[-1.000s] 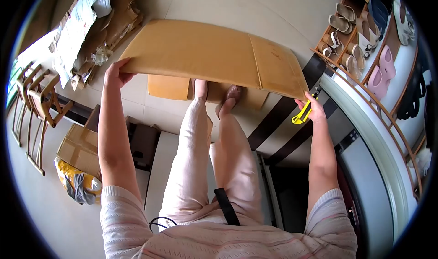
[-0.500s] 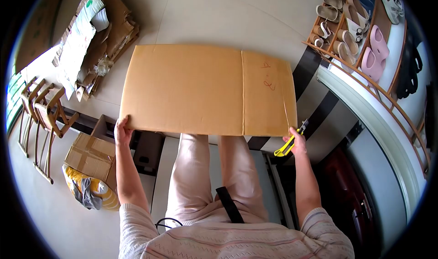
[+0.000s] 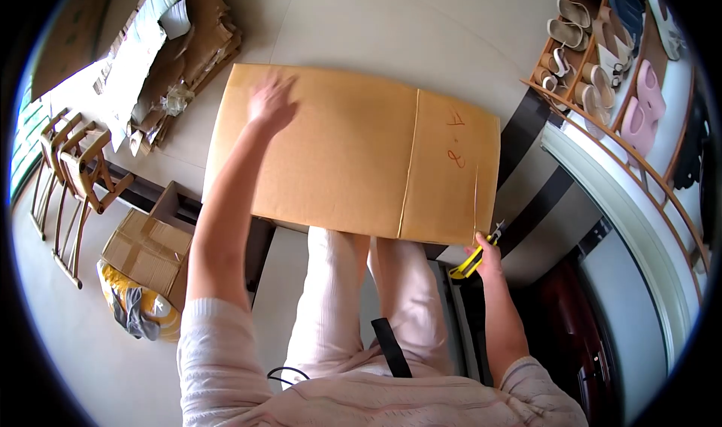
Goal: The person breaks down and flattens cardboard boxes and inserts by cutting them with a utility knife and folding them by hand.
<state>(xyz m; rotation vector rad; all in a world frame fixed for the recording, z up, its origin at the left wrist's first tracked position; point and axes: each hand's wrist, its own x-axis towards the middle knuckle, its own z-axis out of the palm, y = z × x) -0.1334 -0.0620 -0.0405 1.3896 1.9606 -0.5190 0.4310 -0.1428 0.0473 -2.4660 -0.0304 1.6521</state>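
A flat cardboard sheet (image 3: 338, 156) lies before my knees, with a fold line and red marks on its right part. A short slit or crease runs near its lower right edge. My left hand (image 3: 272, 105) is stretched over the sheet's far left part, fingers apart and a little blurred; whether it touches the cardboard I cannot tell. At the near right corner, my right hand (image 3: 489, 255) is closed around a yellow box cutter (image 3: 466, 268), its blade end pointing up and away. The thumb of that hand rests by the cardboard's edge.
Torn cardboard pieces (image 3: 199, 43) are piled at the far left. Wooden folding stools (image 3: 86, 164) and a taped box (image 3: 147, 250) stand on the left. A shoe rack (image 3: 553, 96) with several shoes is at the upper right. Dark stripes cross the floor nearby.
My left hand has let go of the sheet's near left corner and moved forward over its far left part. The sheet has tilted slightly clockwise. My right hand still holds the box cutter.
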